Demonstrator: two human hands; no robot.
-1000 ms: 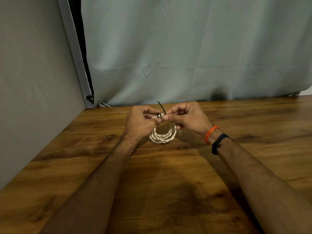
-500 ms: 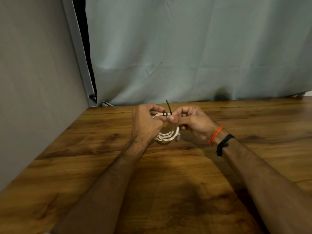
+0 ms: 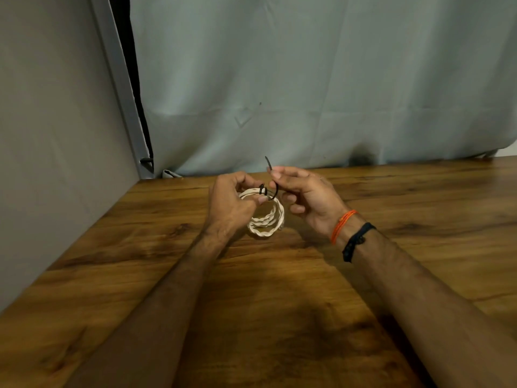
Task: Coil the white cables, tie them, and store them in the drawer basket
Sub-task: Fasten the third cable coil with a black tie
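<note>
A coiled white cable [image 3: 267, 221] stands on edge just above the wooden table [image 3: 279, 303], near its far side. My left hand [image 3: 229, 203] grips the coil's top left between thumb and fingers. A thin black cable tie [image 3: 275, 189] is looped round the top of the coil, its head beside my left thumb. My right hand [image 3: 305, 194] pinches the tie's free tail, which curves up and sticks out above my fingertips. No drawer basket is in view.
A pale grey-green curtain [image 3: 307, 93] hangs behind the table's far edge. A grey wall panel [image 3: 56, 135] runs along the table's left side, with a dark gap at the corner.
My right hand has drawn the tie's tail up and to the right, away from my left hand, so the tail now arcs out from the coil. The coil stays in my left hand.
</note>
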